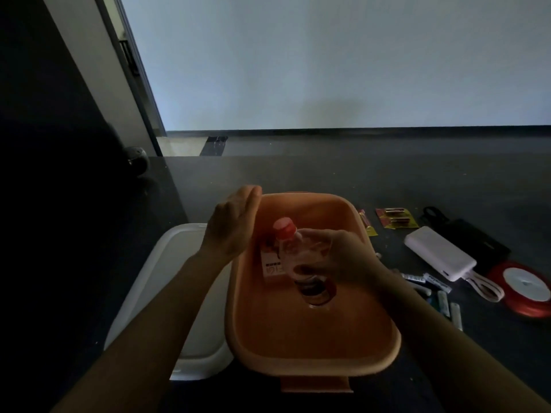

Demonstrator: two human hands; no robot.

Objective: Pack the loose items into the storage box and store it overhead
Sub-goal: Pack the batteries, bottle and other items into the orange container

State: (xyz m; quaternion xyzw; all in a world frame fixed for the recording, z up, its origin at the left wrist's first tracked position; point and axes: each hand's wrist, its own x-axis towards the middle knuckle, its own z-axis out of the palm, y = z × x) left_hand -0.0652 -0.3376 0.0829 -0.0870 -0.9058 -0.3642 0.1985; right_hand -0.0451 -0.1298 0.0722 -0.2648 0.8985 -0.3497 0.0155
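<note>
- packing is at an early stage, judging by the contents: the orange box stands open on the dark table, with only a small white carton against its left wall and a bottle going in.
- the right hand has its fingers curled round the clear, red-capped bottle's body and holds it tilted, low inside the box, cap toward the far left.
- the left hand is at the box's far-left corner, fingers straight and holding nothing; it seems to steady the rim, though i cannot tell if it truly touches.
- left to pack, on the table to the right of the box: a white power bank with its cable, a red ribbon spool, scattered batteries, small packets and a black item.
- the white lid lies just beside the box on its left, not yet on; closing and storing overhead are not yet done.
- no overhead shelf is in view.
- the light is dim: the carton's print, the black item's kind and whether the bottle's base rests on the box floor are hard to make out; the left arm covers part of the lid.
</note>
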